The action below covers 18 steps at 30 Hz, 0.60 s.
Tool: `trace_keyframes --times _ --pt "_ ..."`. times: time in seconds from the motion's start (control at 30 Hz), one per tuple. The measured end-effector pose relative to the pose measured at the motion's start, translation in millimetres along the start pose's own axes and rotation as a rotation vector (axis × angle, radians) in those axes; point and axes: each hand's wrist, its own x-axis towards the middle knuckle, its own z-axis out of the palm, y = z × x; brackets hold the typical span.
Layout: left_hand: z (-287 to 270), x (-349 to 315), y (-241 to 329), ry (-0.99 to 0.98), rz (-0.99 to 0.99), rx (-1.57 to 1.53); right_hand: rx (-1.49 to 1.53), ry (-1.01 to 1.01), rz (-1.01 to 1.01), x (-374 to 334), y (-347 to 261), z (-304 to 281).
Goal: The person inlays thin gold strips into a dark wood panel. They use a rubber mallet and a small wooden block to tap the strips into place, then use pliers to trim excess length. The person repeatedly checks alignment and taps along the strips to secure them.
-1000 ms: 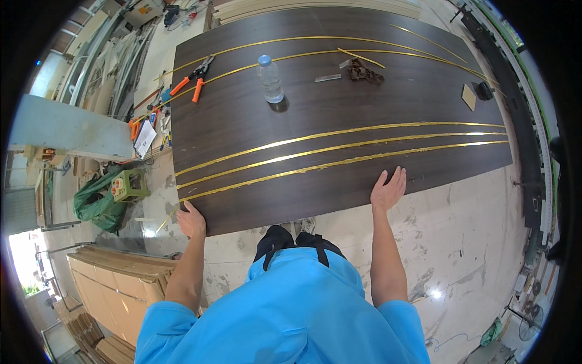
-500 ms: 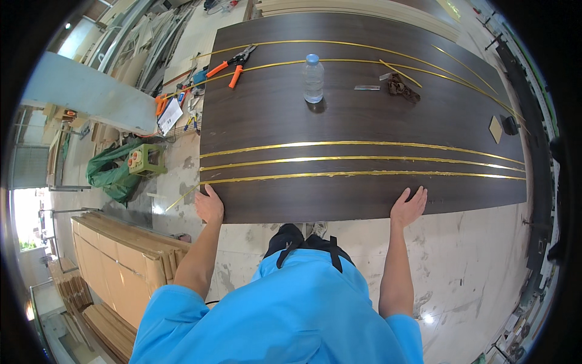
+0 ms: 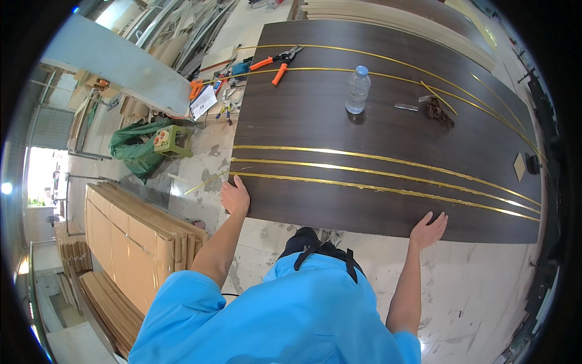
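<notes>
A large dark brown panel (image 3: 291,130) lies in front of me, crossed near its front by three gold strips (image 3: 339,168). My left hand (image 3: 235,195) rests at its left edge close to the front corner, fingers stretched, beside the end of the nearest strip. Flat on the front edge lies my right hand (image 3: 429,230), its fingers extended and holding nothing. A thin loose-looking gold piece (image 3: 206,182) sticks out past the left edge by my left hand. Farther back, two longer gold strips (image 3: 327,69) run across the panel.
On the panel are orange-handled snips (image 3: 280,64), a blue-capped water bottle (image 3: 358,91), a crumpled brown cloth (image 3: 439,114) and a small beige piece (image 3: 519,167). At left stand a green stool (image 3: 174,143) and stacked cardboard-wrapped boards (image 3: 130,224). Tools lie beyond the left edge.
My view has turned, so the panel sits farther right and slants down to the right. Both hands stay at the panel's edges, and the objects on it keep their places.
</notes>
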Motion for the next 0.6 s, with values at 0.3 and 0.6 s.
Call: trace_keyframes --times 0.3,0.6 --pt "-1.7 -2.9 2.0 -0.032 -0.012 -0.022 0.001 -0.001 -0.02 1.1 1.7 -0.9" --pt "-3.0 1.0 0.4 0.004 0.046 -0.008 0.024 0.019 0.023 -0.7 -4.7 -0.7"
